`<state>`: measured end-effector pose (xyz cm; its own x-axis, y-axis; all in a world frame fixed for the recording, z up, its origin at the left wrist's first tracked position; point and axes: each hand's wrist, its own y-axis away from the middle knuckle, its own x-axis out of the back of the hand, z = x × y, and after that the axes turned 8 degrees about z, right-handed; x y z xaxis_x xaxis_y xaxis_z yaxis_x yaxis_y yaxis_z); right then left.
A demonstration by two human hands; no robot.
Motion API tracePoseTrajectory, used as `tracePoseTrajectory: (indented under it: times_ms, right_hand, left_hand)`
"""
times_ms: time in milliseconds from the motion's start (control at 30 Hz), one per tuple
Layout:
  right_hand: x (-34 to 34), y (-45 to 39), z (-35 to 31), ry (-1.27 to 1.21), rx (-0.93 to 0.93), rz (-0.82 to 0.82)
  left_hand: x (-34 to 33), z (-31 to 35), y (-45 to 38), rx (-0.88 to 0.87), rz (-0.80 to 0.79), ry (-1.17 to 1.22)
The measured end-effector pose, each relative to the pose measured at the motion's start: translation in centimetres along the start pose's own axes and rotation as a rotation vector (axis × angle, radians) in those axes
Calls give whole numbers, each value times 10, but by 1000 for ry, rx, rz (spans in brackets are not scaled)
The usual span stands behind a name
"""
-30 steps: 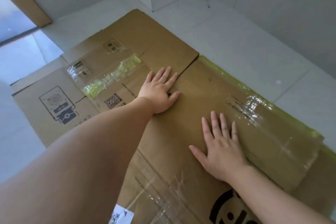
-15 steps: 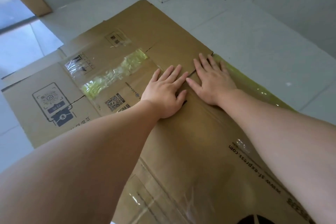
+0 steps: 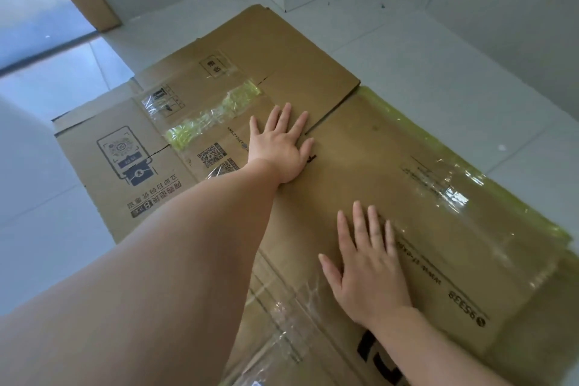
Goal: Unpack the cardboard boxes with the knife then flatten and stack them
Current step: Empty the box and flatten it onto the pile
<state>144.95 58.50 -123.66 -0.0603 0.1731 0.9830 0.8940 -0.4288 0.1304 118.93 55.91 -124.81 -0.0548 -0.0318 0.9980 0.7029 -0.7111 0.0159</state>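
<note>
Flattened cardboard box (image 3: 391,172) lying on the tiled floor (image 3: 438,66), long axis running from near right toward far left. Left hand (image 3: 279,147) flat, fingers straight, pressing near its far edge; right hand (image 3: 366,266) flat, pressing nearer. Nothing gripped.

Soft daylight is let in from the glass door (image 3: 34,19) at the left, shiny glare is seen on the tape (image 3: 445,191), and straight lines are bent at the edges.
</note>
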Motion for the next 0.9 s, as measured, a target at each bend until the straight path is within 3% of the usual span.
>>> tracePoseTrajectory:
  times_ms: [67,233,300,433,600,800,900]
  right_hand:
    - [-5,21,-5,2,18,-42]
    - [0,22,-9,25,-68,-200]
    - [7,37,-20,11,-84,-287]
    - [27,70,-28,34,-75,-441]
    - [17,60,-71,76,-248,-384]
    - [9,75,-113,32,-274,-380]
    - [3,84,-132,17,-299,-369]
  left_hand:
    - [4,-3,12,33,-37,14]
    - [34,-53,118,-142,-238,-164]
    - [63,-80,158,-137,-300,-150]
    - [110,-106,199,39,-167,66]
    - [102,-153,192,-5,-92,36]
    - [95,-187,203,-319,-193,-140]
    - [93,-203,191,-463,-162,-79]
